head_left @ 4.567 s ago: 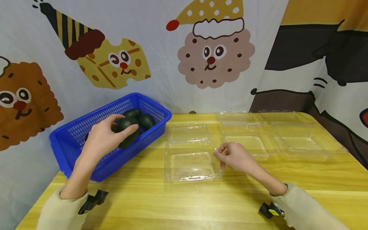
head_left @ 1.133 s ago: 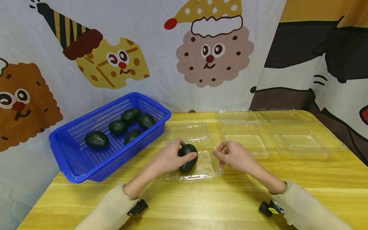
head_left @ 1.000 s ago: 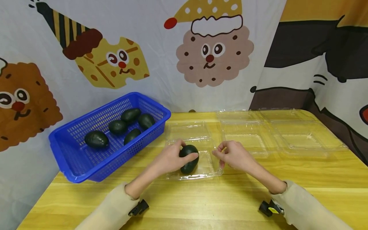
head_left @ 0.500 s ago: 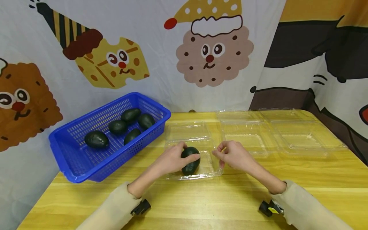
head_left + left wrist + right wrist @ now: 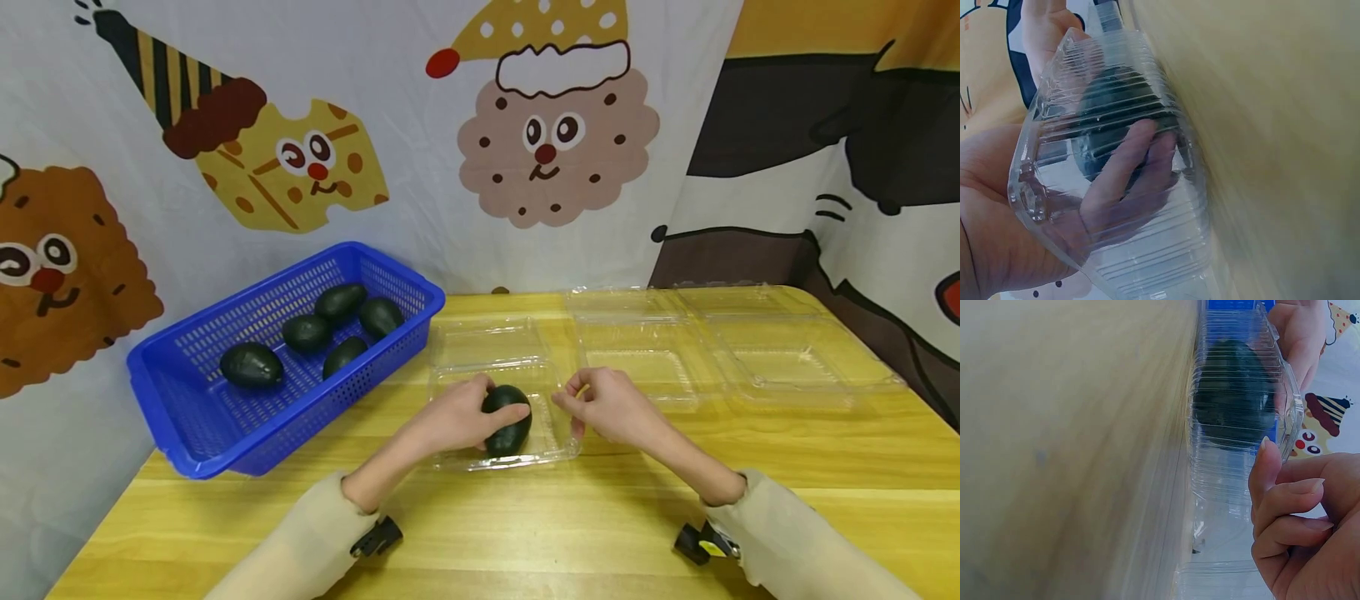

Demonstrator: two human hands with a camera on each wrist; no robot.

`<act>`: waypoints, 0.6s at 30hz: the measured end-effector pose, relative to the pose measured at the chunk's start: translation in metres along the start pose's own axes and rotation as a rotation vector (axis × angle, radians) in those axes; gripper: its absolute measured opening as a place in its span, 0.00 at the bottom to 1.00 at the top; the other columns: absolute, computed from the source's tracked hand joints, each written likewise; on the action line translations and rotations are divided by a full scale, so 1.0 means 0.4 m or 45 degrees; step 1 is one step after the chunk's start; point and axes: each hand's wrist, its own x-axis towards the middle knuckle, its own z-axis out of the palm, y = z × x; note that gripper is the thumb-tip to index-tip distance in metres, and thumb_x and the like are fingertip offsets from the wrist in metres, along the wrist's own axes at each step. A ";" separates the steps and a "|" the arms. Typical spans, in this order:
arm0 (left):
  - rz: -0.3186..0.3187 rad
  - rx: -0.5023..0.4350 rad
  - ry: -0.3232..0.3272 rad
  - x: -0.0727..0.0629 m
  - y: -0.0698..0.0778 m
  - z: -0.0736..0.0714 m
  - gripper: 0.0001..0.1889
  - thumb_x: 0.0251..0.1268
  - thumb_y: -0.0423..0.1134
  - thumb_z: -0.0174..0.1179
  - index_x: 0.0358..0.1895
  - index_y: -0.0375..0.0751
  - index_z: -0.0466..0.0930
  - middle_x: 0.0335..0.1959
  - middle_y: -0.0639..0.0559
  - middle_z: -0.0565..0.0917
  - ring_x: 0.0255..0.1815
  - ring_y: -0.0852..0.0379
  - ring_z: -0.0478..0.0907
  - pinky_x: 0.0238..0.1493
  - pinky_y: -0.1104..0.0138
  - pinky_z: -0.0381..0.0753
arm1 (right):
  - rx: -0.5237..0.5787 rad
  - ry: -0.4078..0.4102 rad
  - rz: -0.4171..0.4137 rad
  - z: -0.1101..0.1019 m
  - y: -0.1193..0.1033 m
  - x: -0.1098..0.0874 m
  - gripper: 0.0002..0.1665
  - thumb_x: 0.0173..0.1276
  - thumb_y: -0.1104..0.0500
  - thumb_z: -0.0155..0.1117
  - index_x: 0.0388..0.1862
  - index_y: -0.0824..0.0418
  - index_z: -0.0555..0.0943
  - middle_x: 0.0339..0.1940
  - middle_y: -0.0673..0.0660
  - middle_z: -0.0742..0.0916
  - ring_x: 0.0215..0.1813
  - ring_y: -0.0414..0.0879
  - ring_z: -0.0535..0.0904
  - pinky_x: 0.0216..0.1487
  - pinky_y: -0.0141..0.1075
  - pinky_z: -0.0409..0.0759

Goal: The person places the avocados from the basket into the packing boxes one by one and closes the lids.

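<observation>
My left hand point(image 5: 459, 414) grips a dark green avocado point(image 5: 510, 433) inside the near tray of an open clear plastic clamshell container point(image 5: 487, 463). Through the ribbed plastic in the left wrist view, two fingertips point(image 5: 1125, 156) lie against the avocado. The avocado sits low in the left-middle part of the tray, its long side pointing away from me. At the container's right side, my right hand point(image 5: 615, 408) holds the rim between thumb and curled fingers, as the right wrist view shows in part. The container's lid point(image 5: 491, 343) lies folded back, away from me.
A blue perforated basket point(image 5: 180, 429) with several avocados point(image 5: 252, 365) stands on the left. Two more open clear containers point(image 5: 637, 375) lie side by side at the right back. A printed cloth point(image 5: 420, 167) hangs behind the wooden table point(image 5: 480, 533).
Earlier the left hand was over the basket; it then brought an avocado into the container. Over the last second hand and avocado shifted slightly right and nearer. The right hand stayed put.
</observation>
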 end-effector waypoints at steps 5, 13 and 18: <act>-0.001 0.013 -0.018 0.001 0.011 0.002 0.31 0.69 0.57 0.63 0.57 0.30 0.73 0.33 0.47 0.82 0.23 0.53 0.84 0.27 0.64 0.81 | -0.008 0.005 0.005 0.001 -0.001 0.000 0.12 0.76 0.55 0.62 0.35 0.62 0.78 0.13 0.50 0.83 0.11 0.38 0.61 0.14 0.29 0.57; 0.018 -0.045 -0.049 0.004 0.021 0.006 0.31 0.67 0.53 0.67 0.58 0.29 0.72 0.29 0.49 0.83 0.25 0.52 0.85 0.29 0.64 0.80 | -0.007 0.006 -0.001 0.002 -0.001 0.002 0.12 0.76 0.56 0.61 0.35 0.63 0.79 0.13 0.50 0.82 0.12 0.38 0.60 0.14 0.30 0.57; 0.052 -0.153 -0.073 0.007 0.029 0.012 0.30 0.66 0.45 0.70 0.62 0.28 0.70 0.35 0.45 0.84 0.28 0.50 0.86 0.33 0.60 0.85 | -0.006 0.008 -0.010 0.004 0.000 0.003 0.11 0.76 0.56 0.62 0.34 0.63 0.78 0.13 0.50 0.82 0.11 0.38 0.61 0.14 0.30 0.58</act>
